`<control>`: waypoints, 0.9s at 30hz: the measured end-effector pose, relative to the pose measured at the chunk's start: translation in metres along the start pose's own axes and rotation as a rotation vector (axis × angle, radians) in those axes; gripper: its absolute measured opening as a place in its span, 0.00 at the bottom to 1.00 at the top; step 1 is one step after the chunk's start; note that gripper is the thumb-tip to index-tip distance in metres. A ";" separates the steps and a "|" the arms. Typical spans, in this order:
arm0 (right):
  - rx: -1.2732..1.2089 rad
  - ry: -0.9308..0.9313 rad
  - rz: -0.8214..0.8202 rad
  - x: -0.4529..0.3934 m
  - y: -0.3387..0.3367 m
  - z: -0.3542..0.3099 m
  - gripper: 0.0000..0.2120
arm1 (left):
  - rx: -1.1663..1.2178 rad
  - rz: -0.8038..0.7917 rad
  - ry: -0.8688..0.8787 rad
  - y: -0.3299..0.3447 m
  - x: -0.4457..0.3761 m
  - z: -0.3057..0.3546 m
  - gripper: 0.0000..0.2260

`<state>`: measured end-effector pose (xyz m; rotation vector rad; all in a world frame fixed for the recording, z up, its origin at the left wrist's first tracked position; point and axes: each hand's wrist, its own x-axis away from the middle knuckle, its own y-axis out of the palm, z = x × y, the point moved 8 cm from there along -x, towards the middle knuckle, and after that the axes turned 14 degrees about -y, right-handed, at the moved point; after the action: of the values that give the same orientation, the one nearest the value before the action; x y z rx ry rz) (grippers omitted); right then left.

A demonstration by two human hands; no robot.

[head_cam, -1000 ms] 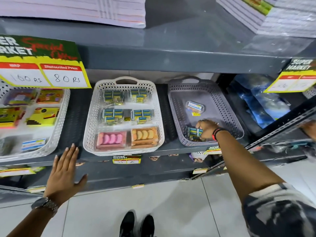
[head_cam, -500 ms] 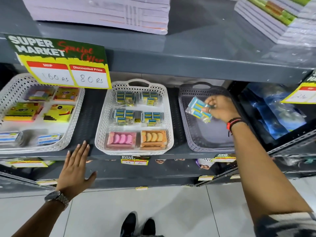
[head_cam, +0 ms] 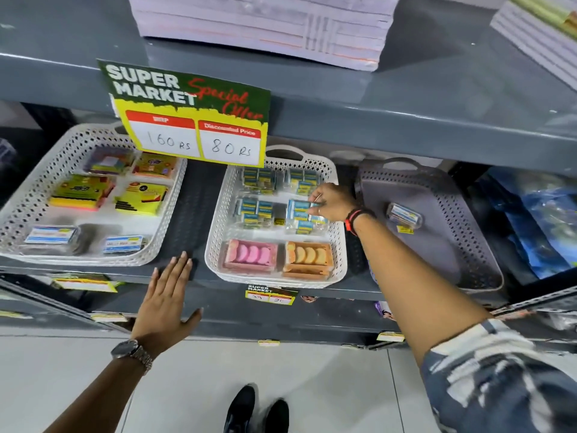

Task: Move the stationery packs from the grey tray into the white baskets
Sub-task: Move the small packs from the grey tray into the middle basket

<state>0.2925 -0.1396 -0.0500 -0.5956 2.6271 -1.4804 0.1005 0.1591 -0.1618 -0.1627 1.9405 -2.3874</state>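
The grey tray (head_cam: 468, 245) stands at the right of the shelf with one clear stationery pack (head_cam: 403, 215) lying in it. My right hand (head_cam: 331, 203) reaches over the middle white basket (head_cam: 215, 245) and pinches a blue-and-white pack (head_cam: 298, 209) down onto the packs at the basket's right middle. Several similar blue packs (head_cam: 258, 179) fill the basket's back rows. A second white basket (head_cam: 37, 195) stands at the left. My left hand (head_cam: 167, 303) lies flat, fingers spread, on the shelf's front edge between the two white baskets.
Pink (head_cam: 251, 256) and orange (head_cam: 309, 259) eraser boxes fill the middle basket's front row. A green and yellow price sign (head_cam: 190, 114) hangs from the upper shelf over the baskets. Paper stacks (head_cam: 265, 26) sit above. Blue plastic bags (head_cam: 537, 220) lie right of the grey tray.
My right hand lifted a blue pack out of the grey tray and carried it left into the middle white basket. The view shifted left. My left hand stayed on the shelf edge.
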 end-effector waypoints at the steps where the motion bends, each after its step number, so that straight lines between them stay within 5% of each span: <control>1: 0.004 0.014 -0.012 -0.004 0.006 0.002 0.12 | -0.001 0.006 0.003 0.000 0.000 0.000 0.42; 12: 0.277 -0.030 0.084 -0.013 0.016 0.006 0.12 | 0.005 0.002 0.017 0.001 0.002 -0.002 0.41; 21: 0.275 0.062 0.602 0.041 -0.072 0.047 0.13 | 0.015 0.025 0.005 0.000 0.002 -0.002 0.40; 27: 0.327 0.299 0.429 0.068 -0.075 0.140 0.19 | -0.036 0.019 -0.007 0.006 -0.001 -0.002 0.39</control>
<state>0.2861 -0.3129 -0.0533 0.2206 2.3977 -1.8921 0.1011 0.1605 -0.1679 -0.1538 1.9742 -2.3377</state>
